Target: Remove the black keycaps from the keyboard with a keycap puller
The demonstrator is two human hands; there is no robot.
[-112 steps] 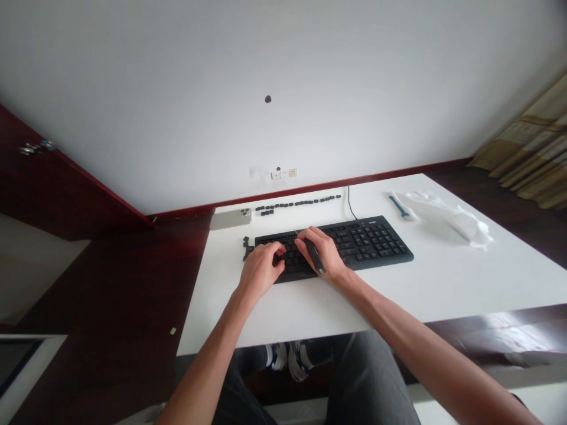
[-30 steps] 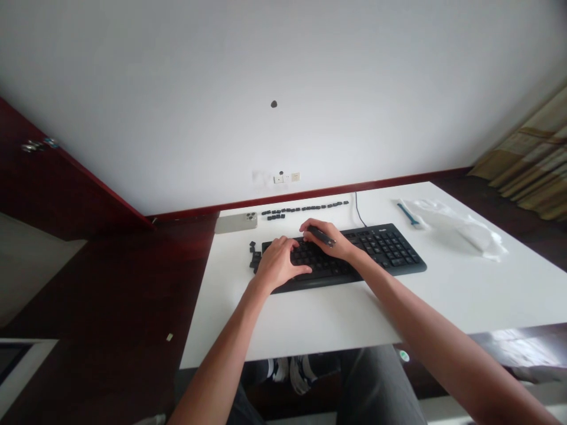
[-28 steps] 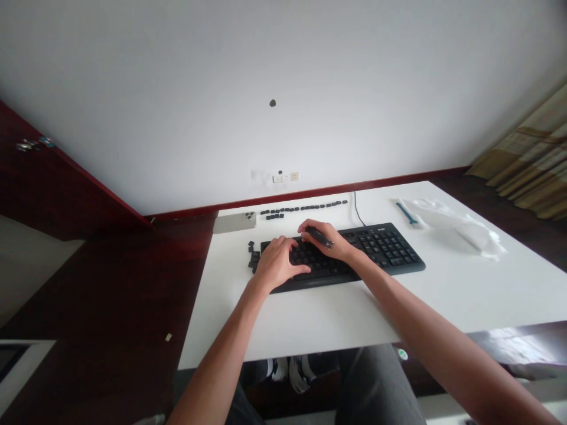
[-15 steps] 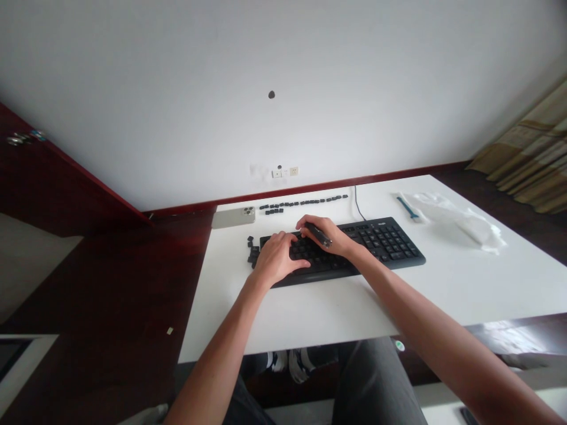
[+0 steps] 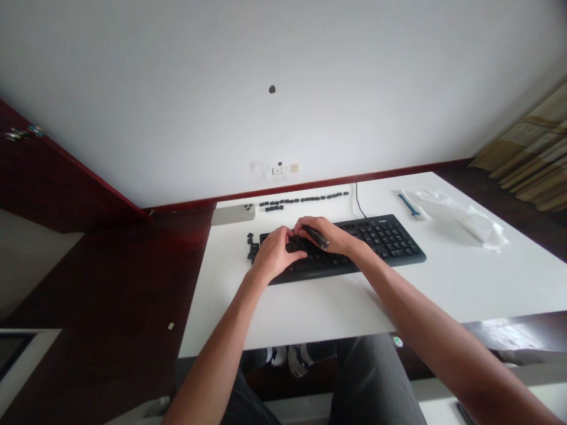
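A black keyboard [image 5: 396, 239] lies on the white table, partly covered by my hands. My left hand [image 5: 274, 251] rests over its left part, thumb stretched apart from the bent fingers, holding nothing I can see. Close beside it, my right hand [image 5: 325, 233] is closed around a black pen-like tool [image 5: 315, 236], whose exact kind I cannot make out. The tool's working tip is hidden by the fingers, above the upper left keys. Loose black keycaps [image 5: 252, 251] lie by the keyboard's left end. More keycaps [image 5: 310, 199] form a row behind it.
A phone [image 5: 233, 215] lies at the table's back left. A blue-handled brush [image 5: 408, 205] and crumpled clear plastic [image 5: 469, 221] are at the right. The keyboard's cable [image 5: 359, 200] runs off the back edge towards the wall.
My left hand's fingers have drawn in closer to my right fingertips, and its thumb has shifted slightly. My right hand keeps its grip on the black tool. The view has tilted slightly.
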